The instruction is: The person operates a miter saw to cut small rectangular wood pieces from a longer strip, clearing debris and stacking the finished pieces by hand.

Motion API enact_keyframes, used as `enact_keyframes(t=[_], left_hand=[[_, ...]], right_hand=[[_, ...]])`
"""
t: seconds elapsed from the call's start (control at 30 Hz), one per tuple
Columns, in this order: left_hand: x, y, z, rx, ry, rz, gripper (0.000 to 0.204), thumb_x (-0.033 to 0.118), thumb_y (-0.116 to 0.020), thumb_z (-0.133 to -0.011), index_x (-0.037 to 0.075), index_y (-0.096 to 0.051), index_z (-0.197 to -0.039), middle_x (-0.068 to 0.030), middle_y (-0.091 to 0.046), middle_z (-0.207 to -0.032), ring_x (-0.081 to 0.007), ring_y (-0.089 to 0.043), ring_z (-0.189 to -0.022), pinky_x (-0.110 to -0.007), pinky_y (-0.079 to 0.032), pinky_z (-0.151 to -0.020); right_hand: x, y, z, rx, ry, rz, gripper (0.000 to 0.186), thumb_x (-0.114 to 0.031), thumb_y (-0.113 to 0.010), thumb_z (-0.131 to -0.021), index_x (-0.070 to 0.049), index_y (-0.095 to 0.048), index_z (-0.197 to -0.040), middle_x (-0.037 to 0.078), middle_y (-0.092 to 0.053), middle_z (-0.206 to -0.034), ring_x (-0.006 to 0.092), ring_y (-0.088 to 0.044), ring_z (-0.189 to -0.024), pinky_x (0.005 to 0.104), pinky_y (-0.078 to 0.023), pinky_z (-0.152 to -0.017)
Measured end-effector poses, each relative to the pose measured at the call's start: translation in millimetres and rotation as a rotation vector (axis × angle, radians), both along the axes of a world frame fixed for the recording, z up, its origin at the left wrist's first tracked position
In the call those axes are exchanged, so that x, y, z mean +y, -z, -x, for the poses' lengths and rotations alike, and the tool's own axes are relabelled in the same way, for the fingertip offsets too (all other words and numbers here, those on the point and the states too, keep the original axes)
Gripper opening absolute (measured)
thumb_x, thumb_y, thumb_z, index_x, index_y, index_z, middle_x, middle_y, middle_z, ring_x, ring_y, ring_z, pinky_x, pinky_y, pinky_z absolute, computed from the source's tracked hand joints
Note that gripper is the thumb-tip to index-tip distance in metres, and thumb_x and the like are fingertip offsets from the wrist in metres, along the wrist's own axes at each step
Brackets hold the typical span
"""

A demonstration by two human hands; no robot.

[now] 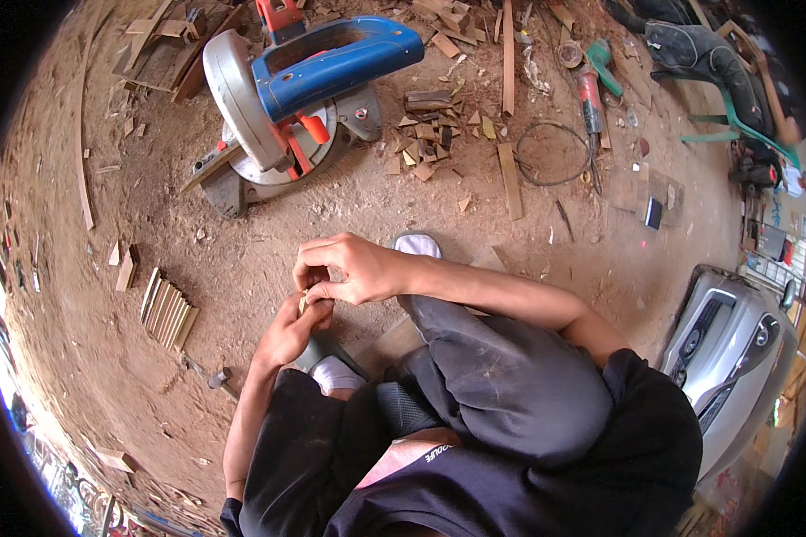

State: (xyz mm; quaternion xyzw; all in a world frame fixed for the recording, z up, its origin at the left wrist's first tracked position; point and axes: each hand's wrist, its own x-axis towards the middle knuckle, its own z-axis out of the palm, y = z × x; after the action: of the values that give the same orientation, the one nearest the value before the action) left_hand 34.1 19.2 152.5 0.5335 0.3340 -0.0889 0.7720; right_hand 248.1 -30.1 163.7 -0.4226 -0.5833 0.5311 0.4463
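Note:
My left hand [291, 334] and my right hand [360, 268] meet in front of my knees, above the dirt floor. Between their fingertips is a small pale piece [304, 305], mostly covered by the fingers; it looks like wood. The left fingers are closed around it from below. From above, the right thumb and fingers pinch at the same spot. A neat row of short wooden strips [168, 311] lies on the ground left of the hands. Near my left forearm rests a hammer [220, 378].
Ahead stands a miter saw [336, 67] with a blue handle. Wood offcuts [428, 143] are heaped beside it. Farther right are a red power tool [590, 103] with a coiled cord [521, 161], a seated person [712, 67] and a silver car front [725, 358].

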Motion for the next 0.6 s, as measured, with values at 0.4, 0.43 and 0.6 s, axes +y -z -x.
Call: enact_keyframes(t=[0.4, 0.43, 0.6], left_hand=[[-21, 39, -10, 0.065, -0.208, -0.018, 0.029, 0.019, -0.048, -0.105, 0.004, -0.05, -0.08, 0.0028, -0.045, -0.07, -0.0089, -0.041, -0.065, -0.03, -0.034, -0.059], [-22, 47, -14, 0.05, -0.229, 0.012, 0.029, 0.019, -0.048, -0.105, 0.004, -0.05, -0.08, 0.003, -0.045, -0.07, -0.0089, -0.04, -0.065, -0.03, -0.034, -0.059], [-12, 57, -21, 0.055, -0.165, 0.13, 0.025, 0.018, -0.048, -0.105, 0.008, -0.049, -0.082, 0.0052, -0.043, -0.07, -0.0071, -0.037, -0.063, -0.028, -0.03, -0.056]], right_hand=[[-12, 56, 16, -0.104, 0.171, 0.094, 0.014, -0.002, -0.072, -0.083, 0.001, -0.061, -0.091, 0.01, -0.062, -0.083, 0.0234, -0.062, -0.074, 0.0359, -0.05, -0.068], [-12, 59, 14, -0.134, 0.201, 0.057, 0.015, -0.003, -0.074, -0.083, 0.001, -0.062, -0.093, 0.009, -0.062, -0.083, 0.021, -0.062, -0.074, 0.0348, -0.05, -0.068], [-10, 69, -6, -0.018, 0.13, 0.146, 0.022, -0.016, -0.079, -0.084, -0.002, -0.067, -0.096, 0.008, -0.065, -0.087, 0.0177, -0.063, -0.076, 0.0337, -0.051, -0.067]])
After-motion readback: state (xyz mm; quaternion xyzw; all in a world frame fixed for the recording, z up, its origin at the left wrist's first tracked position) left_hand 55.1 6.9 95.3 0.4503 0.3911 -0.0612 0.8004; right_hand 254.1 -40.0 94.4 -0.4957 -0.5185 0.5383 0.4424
